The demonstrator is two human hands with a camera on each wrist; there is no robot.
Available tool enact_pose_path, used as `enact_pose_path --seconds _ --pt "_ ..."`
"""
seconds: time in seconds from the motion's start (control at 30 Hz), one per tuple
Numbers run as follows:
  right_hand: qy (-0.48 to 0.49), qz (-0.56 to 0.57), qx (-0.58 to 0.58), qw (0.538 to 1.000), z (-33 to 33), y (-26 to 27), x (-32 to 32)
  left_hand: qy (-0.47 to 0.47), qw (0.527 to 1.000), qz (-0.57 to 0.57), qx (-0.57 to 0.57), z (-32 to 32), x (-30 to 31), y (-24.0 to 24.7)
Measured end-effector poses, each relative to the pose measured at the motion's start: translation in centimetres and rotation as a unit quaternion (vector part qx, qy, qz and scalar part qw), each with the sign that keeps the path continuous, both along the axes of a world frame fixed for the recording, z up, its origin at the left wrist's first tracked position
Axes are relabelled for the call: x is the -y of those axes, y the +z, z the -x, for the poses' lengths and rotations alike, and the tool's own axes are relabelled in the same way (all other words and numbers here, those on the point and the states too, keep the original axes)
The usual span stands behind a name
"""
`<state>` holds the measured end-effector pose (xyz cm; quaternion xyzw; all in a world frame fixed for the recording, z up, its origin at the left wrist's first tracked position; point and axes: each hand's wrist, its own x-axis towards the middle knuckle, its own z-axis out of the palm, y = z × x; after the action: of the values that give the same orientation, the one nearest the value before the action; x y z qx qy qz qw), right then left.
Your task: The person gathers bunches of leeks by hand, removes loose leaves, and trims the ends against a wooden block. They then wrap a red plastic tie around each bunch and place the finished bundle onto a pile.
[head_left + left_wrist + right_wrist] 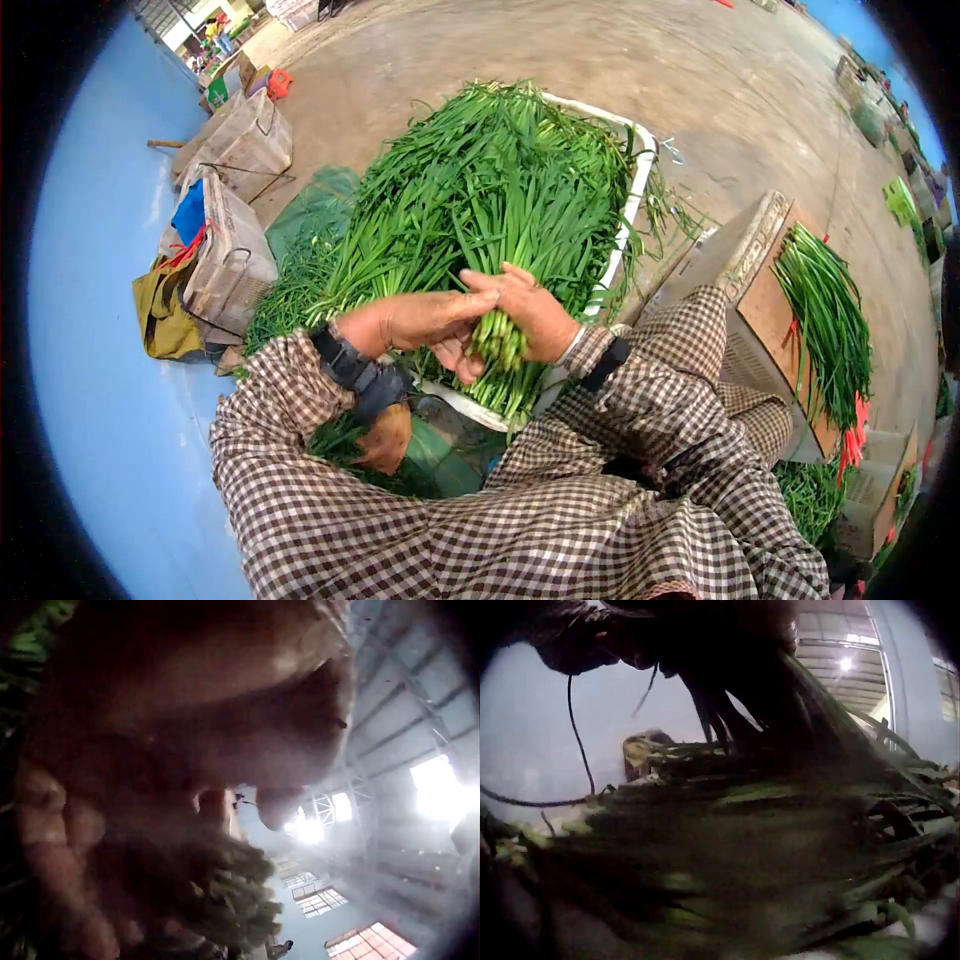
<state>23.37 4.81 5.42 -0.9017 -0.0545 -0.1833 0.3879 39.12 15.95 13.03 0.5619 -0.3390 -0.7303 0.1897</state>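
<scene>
A bunch of garlic chives point(497, 340), pale stalk ends toward the person, stands between both hands over a large heap of the same green leaves point(490, 170). My right hand point(538, 315) grips the bunch from the right side, close above the stalk ends. From the left, my left hand point(430, 322) curls about the stalks, fingers low beside them and thumb up against the right hand. Cut stalk ends point(244, 900) poke out past the left hand point(150, 765) in the left wrist view. Long leaves point(727, 802) spread below the dark right hand in the right wrist view.
The heap lies in a white-rimmed container point(640, 170). At right, a tied chive bundle point(825, 320) lies on a board point(790, 330) over a crate. Plastic crates point(235, 255) and an olive bag point(165, 315) stand at left by a blue wall point(90, 250).
</scene>
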Motion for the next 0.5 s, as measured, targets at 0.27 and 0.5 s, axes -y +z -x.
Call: enact_pose_path --seconds 0.27,0.5 --pt "-0.249 -0.355 0.196 0.879 4.0 3.2 4.9 0.101 0.958 0.246 0.111 -1.9 4.3 1.5" --pt "-0.186 -0.559 0.44 0.677 20.5 8.4 11.8 0.221 0.854 0.287 0.373 -5.0 4.5 -1.1"
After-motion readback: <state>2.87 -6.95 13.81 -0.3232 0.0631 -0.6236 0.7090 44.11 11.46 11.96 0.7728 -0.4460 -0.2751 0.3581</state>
